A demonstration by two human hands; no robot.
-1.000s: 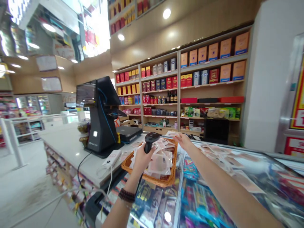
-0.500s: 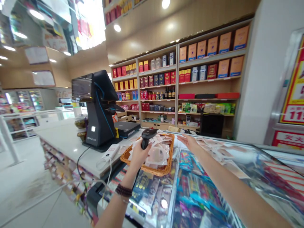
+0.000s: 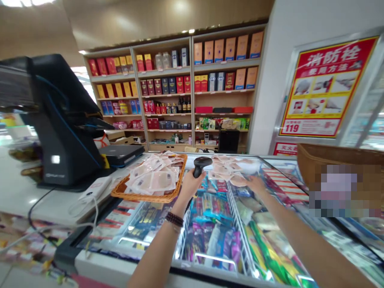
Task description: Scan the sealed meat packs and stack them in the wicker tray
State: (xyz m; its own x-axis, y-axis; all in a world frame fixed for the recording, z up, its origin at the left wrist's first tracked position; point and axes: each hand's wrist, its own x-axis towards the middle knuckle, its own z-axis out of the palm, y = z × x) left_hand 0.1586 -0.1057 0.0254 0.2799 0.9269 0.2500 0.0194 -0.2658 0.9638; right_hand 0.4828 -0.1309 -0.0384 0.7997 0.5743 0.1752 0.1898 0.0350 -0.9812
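Head view, one entry: left hand (image 3: 192,188) closed around a black pistol-grip barcode scanner (image 3: 199,166), held upright; right hand (image 3: 255,185) open, fingers spread, at the edge of a loose spread of clear flat packets of pale food (image 3: 225,170) on the glass lid of a chest freezer (image 3: 207,266). Left of the left hand, an orange woven wicker basket (image 3: 144,199) holds a heap of similar packets (image 3: 153,180). Farther left of the hands, a black point-of-sale terminal (image 3: 66,132) and a white power bank (image 3: 95,188) stand on the white bench (image 3: 39,204).
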